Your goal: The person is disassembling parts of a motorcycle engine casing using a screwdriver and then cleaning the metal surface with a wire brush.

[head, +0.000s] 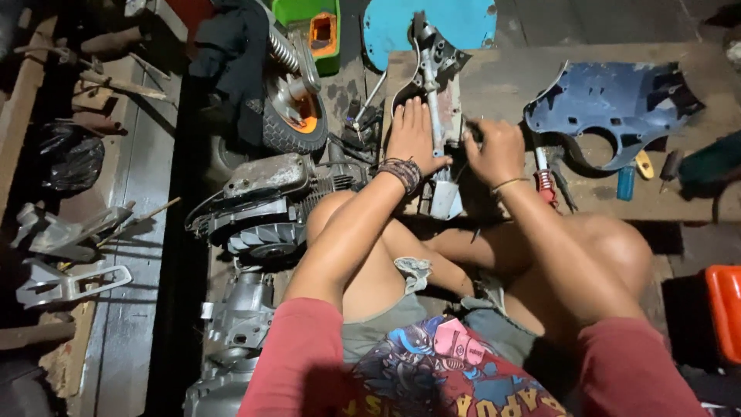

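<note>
Grey cast-metal engine part [434, 85] was held flat on the wooden board [509, 77] by the spread left hand [414, 139], while the right hand [494, 150] was closed, apparently around a small tool. Steady pressure was judged necessary next.

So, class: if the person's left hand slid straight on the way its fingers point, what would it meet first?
The left hand lies flat, fingers pointing away from the body. Straight on, it would probably first meet the upper end of the grey metal part, then the light blue panel; depth is unclear.
</note>
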